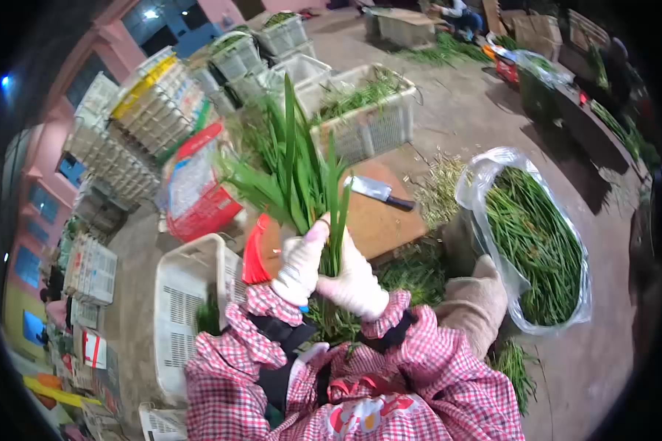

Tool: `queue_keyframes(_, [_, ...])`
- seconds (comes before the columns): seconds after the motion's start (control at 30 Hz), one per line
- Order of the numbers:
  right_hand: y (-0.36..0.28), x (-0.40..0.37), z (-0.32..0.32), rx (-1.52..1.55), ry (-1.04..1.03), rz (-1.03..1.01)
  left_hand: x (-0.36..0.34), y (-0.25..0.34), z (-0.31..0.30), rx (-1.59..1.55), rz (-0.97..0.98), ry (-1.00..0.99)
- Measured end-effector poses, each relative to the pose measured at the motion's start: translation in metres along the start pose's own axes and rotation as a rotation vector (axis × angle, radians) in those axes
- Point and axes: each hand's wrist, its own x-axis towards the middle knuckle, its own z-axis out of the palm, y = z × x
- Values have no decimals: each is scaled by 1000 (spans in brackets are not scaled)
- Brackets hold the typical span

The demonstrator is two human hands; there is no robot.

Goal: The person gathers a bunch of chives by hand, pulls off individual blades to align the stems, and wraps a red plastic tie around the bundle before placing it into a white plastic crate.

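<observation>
A bunch of long, broad-bladed green leafy stalks (294,180) stands upright in front of me, leaves fanning out at the top. Wearing a white glove, my left hand (301,261) is closed around the left side of the bunch. My right hand (354,285), also gloved, wraps the stalks from the right, a little lower. Their lower ends are partly hidden by the hands. Just beyond lies a cleaver (375,191) with a dark handle, flat on a brown board (382,228). Red plastic strips (255,251) hang beside my left hand.
At right stands a clear plastic bag (582,294) full of thin green stems (533,242). White crates (191,309) are at left and beyond the board (368,140). Stacked crates (154,110) line the left wall. Trimmings (441,191) litter the floor. Another person (463,16) is far back.
</observation>
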Motion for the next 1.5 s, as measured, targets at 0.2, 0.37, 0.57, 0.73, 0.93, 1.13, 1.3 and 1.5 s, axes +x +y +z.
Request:
queue_keyframes(0.2, [36,50,-16,321,88,102,41,27,41,135,86,-266])
queue_keyframes(0.37, [-5,89,-67,565,-89,2,59,66,50,471,438,-368])
queue_keyframes(0.57, [-9,148,-93,277,-275,-221,95,87,33,851,699,-304])
queue_keyframes(0.73, [38,186,-105,230,-500,-2,181,-2,-25,1163,540,-485])
queue_keyframes(0.93, [150,200,-84,269,-455,92,249,-138,-47,350,233,-222])
queue_keyframes(1.13, [206,232,-67,652,-551,161,264,-9,-12,1384,364,-397])
queue_keyframes(1.3, [103,252,-59,651,-777,280,238,33,-65,445,-172,-598])
queue_keyframes(1.5, [51,174,29,1059,-957,577,133,36,-88,-240,-124,-421])
